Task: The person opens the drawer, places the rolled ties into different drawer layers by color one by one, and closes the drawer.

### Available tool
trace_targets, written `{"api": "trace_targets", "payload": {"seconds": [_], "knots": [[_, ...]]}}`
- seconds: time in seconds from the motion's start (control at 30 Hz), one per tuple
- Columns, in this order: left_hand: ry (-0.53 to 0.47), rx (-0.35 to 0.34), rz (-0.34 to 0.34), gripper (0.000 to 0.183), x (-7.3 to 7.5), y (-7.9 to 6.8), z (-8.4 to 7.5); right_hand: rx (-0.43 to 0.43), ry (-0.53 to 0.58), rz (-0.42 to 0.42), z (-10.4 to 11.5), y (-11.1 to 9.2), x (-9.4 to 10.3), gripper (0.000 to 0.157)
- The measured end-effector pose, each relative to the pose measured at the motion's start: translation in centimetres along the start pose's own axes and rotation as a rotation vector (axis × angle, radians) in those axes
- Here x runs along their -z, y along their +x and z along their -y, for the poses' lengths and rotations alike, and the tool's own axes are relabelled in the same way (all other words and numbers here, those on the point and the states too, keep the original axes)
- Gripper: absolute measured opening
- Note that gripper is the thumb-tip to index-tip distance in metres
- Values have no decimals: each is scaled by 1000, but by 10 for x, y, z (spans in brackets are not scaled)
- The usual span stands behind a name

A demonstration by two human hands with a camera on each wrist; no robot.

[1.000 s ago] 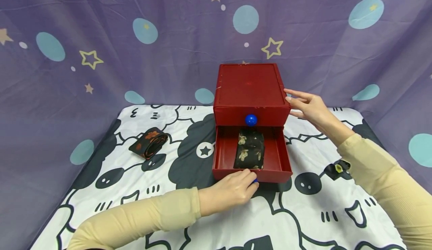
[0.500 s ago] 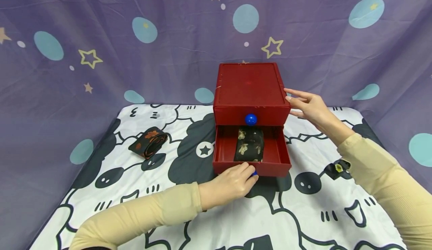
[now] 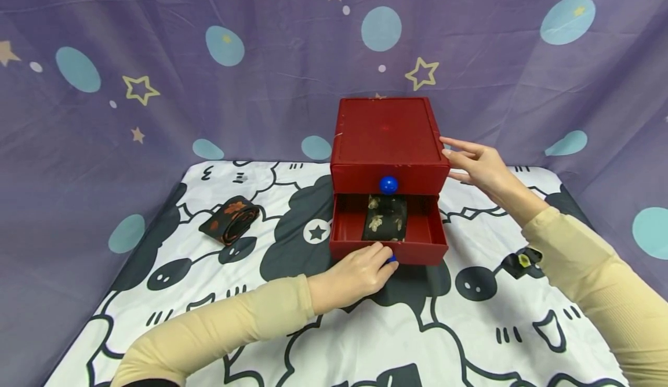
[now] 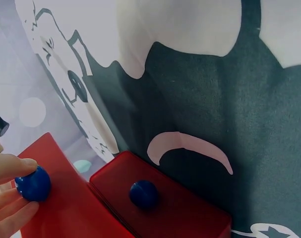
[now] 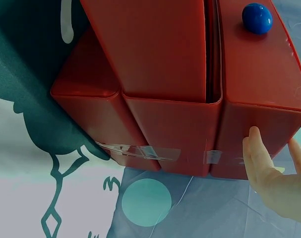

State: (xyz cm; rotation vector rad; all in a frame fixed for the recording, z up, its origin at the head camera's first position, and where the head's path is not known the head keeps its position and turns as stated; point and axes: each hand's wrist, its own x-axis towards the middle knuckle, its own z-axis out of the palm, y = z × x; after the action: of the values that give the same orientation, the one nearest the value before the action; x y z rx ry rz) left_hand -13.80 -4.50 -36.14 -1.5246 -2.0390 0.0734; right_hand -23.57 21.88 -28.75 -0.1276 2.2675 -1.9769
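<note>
One red drawer (image 3: 424, 253) sticks out, dark cloth (image 3: 385, 219) inside
Our left hand (image 3: 357, 277) pinches its blue knob (image 3: 392, 258); our right hand (image 3: 477, 163) touches the box (image 3: 386, 131), fingers apart. Cloth sitting too high could jam it.

The head view is bright, both wrist views dimmer

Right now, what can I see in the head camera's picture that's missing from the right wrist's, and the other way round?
Only the head view shows the left hand pinching the lower knob, the folded dark cloth in the pulled-out drawer, the rolled orange-patterned cloth and the small black-and-yellow item.

Only the right wrist view shows the lowest tier of the red cabinet and clear tape across its side.

Both share the right hand, the upper blue knob and that drawer.
</note>
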Motion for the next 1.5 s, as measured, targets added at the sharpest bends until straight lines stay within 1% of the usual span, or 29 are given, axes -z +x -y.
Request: {"api": "trace_targets", "payload": {"seconds": [0.2,0.47,0.67,0.83,1.0,1.1,1.33,1.4,1.5], "knots": [[7,9,1,20,-3,1,3,-5,0,-5,0,-1,0,59],[-3,28,-37,20,-10,3,10,8,20,9,0,0,0,58],[23,22,-77,19,-16,3,15,14,56,4,-1,1,0,57],[31,15,-85,21,-19,2,19,7,57,6,-1,1,0,58],[16,17,-91,21,-22,2,23,0,55,3,-1,1,0,58],[7,18,-114,19,-23,3,25,0,52,5,-1,1,0,58],[0,42,-217,11,-29,8,28,8,74,6,-1,1,1,58],[4,51,-226,11,-31,9,29,8,72,5,-1,1,1,58],[4,66,-216,13,-33,9,31,7,67,6,-1,1,0,58]]}}
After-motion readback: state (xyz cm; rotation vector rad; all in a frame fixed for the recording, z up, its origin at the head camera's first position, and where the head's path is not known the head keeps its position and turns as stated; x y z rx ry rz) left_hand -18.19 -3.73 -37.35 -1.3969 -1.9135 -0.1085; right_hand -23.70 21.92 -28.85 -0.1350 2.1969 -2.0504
